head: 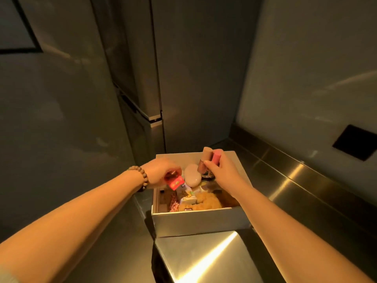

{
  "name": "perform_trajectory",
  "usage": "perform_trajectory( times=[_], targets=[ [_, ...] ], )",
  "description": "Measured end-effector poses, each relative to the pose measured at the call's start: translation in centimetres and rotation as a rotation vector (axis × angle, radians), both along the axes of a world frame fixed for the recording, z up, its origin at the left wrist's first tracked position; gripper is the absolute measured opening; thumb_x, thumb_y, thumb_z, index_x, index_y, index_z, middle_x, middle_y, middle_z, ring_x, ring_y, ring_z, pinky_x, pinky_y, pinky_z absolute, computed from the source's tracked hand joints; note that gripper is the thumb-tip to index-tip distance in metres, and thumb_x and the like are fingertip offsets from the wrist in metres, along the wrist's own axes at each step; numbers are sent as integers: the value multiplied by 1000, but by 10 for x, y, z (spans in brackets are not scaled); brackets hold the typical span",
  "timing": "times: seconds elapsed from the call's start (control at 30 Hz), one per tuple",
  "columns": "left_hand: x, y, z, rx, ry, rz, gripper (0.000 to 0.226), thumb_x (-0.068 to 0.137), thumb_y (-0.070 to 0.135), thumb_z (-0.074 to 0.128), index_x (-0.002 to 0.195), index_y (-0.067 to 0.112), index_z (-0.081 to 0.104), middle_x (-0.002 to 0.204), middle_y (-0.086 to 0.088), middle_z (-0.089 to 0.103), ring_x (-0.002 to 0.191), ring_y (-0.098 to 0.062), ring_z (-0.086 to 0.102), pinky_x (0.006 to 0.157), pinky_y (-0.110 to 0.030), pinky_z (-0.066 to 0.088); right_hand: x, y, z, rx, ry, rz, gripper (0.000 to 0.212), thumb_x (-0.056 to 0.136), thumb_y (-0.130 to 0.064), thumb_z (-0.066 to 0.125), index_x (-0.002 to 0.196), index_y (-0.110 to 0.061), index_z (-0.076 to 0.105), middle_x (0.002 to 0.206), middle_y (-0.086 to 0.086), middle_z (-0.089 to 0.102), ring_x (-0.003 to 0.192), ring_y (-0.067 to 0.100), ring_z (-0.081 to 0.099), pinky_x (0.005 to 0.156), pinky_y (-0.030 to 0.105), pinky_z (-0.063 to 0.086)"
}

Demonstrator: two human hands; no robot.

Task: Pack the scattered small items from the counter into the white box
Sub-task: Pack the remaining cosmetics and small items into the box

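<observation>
Steel counter (206, 260) lies nearest, bearing the white box (195, 221). Over its contents, the left hand (161, 172) grips a red packet (174, 181); the right hand (222, 170) pinches two tubes (211, 158) upright, apparently to slot them in.

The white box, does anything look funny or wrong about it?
Nothing looks spilled or broken. The white box sits at the steel counter's left edge. The left hand holds a red item; the right hand holds two tubes.
</observation>
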State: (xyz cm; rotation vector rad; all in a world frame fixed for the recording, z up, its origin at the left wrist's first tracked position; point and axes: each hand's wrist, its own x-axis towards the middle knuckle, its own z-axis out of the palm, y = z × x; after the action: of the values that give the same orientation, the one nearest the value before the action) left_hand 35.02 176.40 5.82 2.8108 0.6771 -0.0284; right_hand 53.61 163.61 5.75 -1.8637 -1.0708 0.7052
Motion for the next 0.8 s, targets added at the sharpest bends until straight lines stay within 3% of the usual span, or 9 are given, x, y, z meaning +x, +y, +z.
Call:
perform_trajectory(
  times=[0.1,0.17,0.23,0.27,0.33,0.4,0.53,0.63,0.8],
  targets=[
    [2,5,-18,-320,99,120,27,80,32,67,104,24,58,109,-1,62,101,-18,58,90,-34,50,-6,9,-6,-44,32,9,26,96,-32,53,120,-27,45,111,-4,55,88,8,54,60,15,41],
    [6,7,-24,-286,145,128,31,79,31,66,107,22,57,101,-2,62,91,-19,62,78,-33,55,-7,12,-10,-65,26,21,33,95,-33,53,126,-29,43,112,-6,53,88,7,53,60,13,39],
    [9,9,-29,-286,184,146,38,81,13,65,117,8,55,90,-5,63,78,-21,63,69,-33,54,-6,14,-13,-75,18,49,32,95,-35,53,126,-30,43,113,-7,54,86,6,53,58,12,40],
    [9,10,-27,-260,223,110,42,80,8,63,121,5,53,91,-7,63,79,-25,63,71,-36,54,-5,16,-14,-81,18,63,32,95,-35,53,125,-31,42,112,-8,53,84,5,53,57,12,40],
    [8,15,-22,-221,223,72,53,81,12,63,131,18,47,118,-6,55,104,-24,55,83,-36,51,-4,18,-15,-93,20,92,32,95,-36,53,125,-33,42,109,-12,52,84,4,53,56,11,40],
    [7,18,-10,-155,43,70,61,82,26,64,137,28,37,133,2,45,117,-16,46,95,-34,45,-5,21,-16,-90,33,124,28,95,-35,53,120,-35,42,108,-12,53,86,4,54,59,13,42],
    [24,9,14,-283,-407,180,46,83,37,66,124,22,52,116,2,58,101,-8,56,88,-29,50,-9,23,-15,-92,-7,197,26,95,-33,53,120,-33,45,110,-9,56,94,8,56,65,14,44],
    [35,1,20,-338,-486,220,30,81,36,68,105,18,65,98,4,63,87,-7,60,79,-25,53,-12,25,-11,-76,-35,224,29,96,-30,52,124,-28,47,115,-5,57,100,12,56,73,16,47],
    [36,4,22,-332,-484,217,18,79,28,71,92,17,66,88,3,63,82,-9,60,75,-22,52,-11,24,-11,-46,-37,225,27,95,-28,55,122,-24,50,114,-2,58,103,15,58,83,24,51]
  ],
)
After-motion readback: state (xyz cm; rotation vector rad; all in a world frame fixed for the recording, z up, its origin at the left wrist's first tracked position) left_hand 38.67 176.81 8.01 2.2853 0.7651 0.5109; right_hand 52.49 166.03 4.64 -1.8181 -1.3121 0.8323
